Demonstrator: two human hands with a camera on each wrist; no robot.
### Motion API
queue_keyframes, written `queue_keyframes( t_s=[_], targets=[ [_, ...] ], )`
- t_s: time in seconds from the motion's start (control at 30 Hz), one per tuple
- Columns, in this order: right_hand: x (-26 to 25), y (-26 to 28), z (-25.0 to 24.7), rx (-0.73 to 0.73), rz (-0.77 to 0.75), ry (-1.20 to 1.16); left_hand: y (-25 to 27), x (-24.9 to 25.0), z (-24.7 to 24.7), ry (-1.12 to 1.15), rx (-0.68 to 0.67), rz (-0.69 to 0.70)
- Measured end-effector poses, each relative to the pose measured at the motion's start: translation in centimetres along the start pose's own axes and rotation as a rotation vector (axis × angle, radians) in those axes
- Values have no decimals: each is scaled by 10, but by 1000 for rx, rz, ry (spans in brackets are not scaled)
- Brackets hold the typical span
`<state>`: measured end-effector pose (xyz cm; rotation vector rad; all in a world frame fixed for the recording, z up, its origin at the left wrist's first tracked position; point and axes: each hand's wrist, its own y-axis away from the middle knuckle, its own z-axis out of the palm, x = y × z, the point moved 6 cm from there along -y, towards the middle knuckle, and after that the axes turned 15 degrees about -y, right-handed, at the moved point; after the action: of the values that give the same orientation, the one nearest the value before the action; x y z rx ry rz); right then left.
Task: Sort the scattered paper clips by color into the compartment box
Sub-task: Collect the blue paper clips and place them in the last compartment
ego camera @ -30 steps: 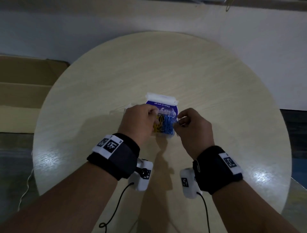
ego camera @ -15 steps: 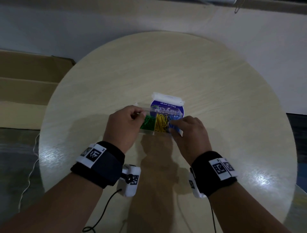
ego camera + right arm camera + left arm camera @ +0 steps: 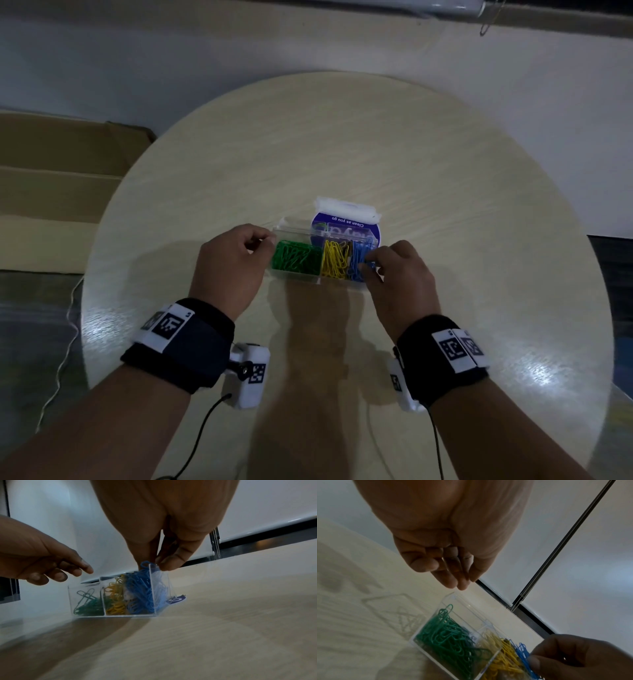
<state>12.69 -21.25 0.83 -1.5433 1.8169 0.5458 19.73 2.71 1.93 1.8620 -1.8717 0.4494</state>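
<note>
The left hand has been drawn off the compartment box, loosely curled, empty; blue clips are pinched by the right hand, so sorting seems nearly finished.

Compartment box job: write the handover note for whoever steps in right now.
Left hand: fingers loosely curled, holding nothing, just off the left end of the compartment box.
Right hand: fingertips at the box's right end, pinching the blue clips.
Box stands on the round table, partly over a wipes packet.
Done: green clips left, yellow clips middle, blue right.
Left: no loose clips visible on the table; settle the blue pile, then release.
</note>
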Motion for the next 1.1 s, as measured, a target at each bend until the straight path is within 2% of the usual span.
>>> queue_keyframes(
  t_s=[0.17, 0.27, 0.53, 0.7, 0.87, 1.1],
  targets=[
    [1, 3, -3, -25, -14, 2, -8, -5, -3, -11, 21, -4],
    [0, 3, -10, 11, -1, -42, -13, -5, -5, -7, 36, -9],
    [0, -5, 2, -23, -137, 60, -31, 2, 8, -49, 47, -17],
    [6, 9, -12, 85, -36, -137, -30, 2, 16, -34, 49, -19],
    [10, 31, -5, 29, -53, -73, -27, 0, 18, -35, 32, 5],
    [4, 16, -5, 41, -101, 51, -27, -2, 20, -30, 16, 21]
  ],
)
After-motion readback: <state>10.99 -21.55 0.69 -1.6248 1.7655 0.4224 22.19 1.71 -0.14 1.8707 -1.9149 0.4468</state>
